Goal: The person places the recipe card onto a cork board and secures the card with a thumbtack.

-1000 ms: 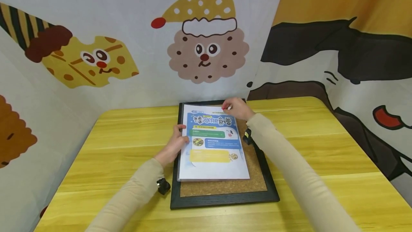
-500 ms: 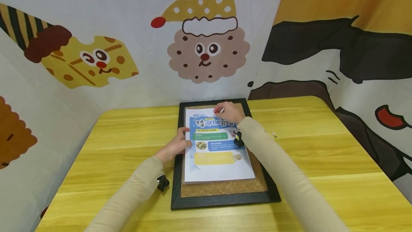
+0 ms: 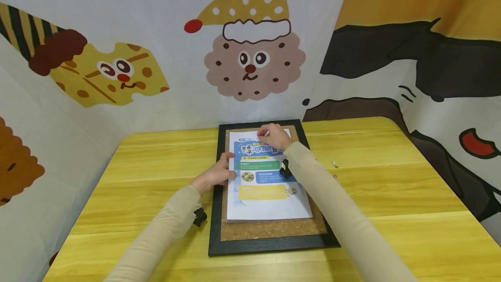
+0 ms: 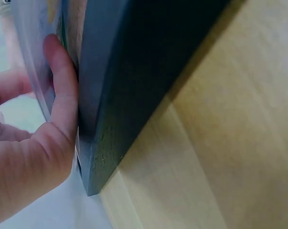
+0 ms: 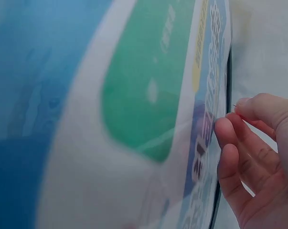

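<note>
A printed poster (image 3: 270, 210) in a clear sleeve lies over a cork board (image 3: 274, 231) with a black frame (image 3: 274, 243). My left hand (image 3: 217, 173) holds the poster's left edge; in the left wrist view, fingers (image 4: 62, 90) lie on both sides of that edge, close to the frame. My right hand (image 3: 275, 136) is at the poster's top, pinching a small red push pin (image 3: 260, 134). Its thin point shows beside the thumb in the right wrist view, apart from the sheet. The other right fingers are loosely bent near the poster's printed title.
The board lies on a yellow wood-grain table (image 3: 156, 164), its far edge near a cartoon-printed cloth wall (image 3: 176, 116). A couple of tiny objects (image 3: 334, 163) lie on the table right of the board, close to my right sleeve (image 3: 332, 190).
The poster has slid right on the cork, baring a strip along its left side. My right hand has moved left along the top with the push pin; my left hand has shifted slightly right.
</note>
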Motion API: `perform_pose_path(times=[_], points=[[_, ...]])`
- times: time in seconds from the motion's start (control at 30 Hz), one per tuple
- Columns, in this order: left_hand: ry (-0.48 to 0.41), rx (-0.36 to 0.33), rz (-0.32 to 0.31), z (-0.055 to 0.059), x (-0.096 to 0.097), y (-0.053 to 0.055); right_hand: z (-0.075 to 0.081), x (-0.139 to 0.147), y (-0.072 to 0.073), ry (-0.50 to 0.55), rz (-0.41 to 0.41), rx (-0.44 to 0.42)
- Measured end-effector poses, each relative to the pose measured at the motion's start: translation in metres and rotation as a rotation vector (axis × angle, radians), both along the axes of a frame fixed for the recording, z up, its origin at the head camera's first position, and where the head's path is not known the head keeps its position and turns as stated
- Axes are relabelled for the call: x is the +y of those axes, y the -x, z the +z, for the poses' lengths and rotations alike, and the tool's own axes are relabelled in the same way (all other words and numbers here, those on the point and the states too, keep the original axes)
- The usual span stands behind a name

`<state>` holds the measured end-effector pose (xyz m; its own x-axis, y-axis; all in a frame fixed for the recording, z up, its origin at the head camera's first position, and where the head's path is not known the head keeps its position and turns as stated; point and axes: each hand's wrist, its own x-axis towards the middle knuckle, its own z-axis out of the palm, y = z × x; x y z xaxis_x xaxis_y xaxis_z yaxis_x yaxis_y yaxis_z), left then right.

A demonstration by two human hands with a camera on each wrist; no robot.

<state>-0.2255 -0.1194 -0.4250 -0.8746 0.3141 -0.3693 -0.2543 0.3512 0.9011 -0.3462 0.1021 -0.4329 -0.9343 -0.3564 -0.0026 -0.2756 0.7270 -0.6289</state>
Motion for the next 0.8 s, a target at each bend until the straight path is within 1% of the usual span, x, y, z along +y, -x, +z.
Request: perform_pose_path(times=[0.1,0.17,0.23,0.37,0.47,0.67,0.8], points=[[0.021,0.014,-0.037,0.001,0.0,0.001,0.0,-0.001,0.003,0.004,-0.012,0.007],[0.043,0.022,-0.05,0.002,0.0,0.002,-0.001,-0.001,0.006,0.012,-0.02,0.012],[0.053,0.023,-0.056,0.003,0.0,0.003,0.0,-0.001,0.008,0.045,-0.026,0.013],[0.069,0.02,-0.068,0.005,-0.001,0.005,0.001,-0.001,0.011,0.133,-0.064,-0.02],[0.095,0.028,-0.078,0.006,-0.001,0.006,0.0,-0.001,0.012,0.165,-0.101,-0.051],[0.183,0.081,-0.091,0.01,-0.002,0.004,-0.004,-0.002,0.015,0.164,-0.126,-0.059],[0.243,0.121,-0.114,0.017,-0.007,0.003,-0.005,-0.003,0.016,0.151,-0.117,-0.06]])
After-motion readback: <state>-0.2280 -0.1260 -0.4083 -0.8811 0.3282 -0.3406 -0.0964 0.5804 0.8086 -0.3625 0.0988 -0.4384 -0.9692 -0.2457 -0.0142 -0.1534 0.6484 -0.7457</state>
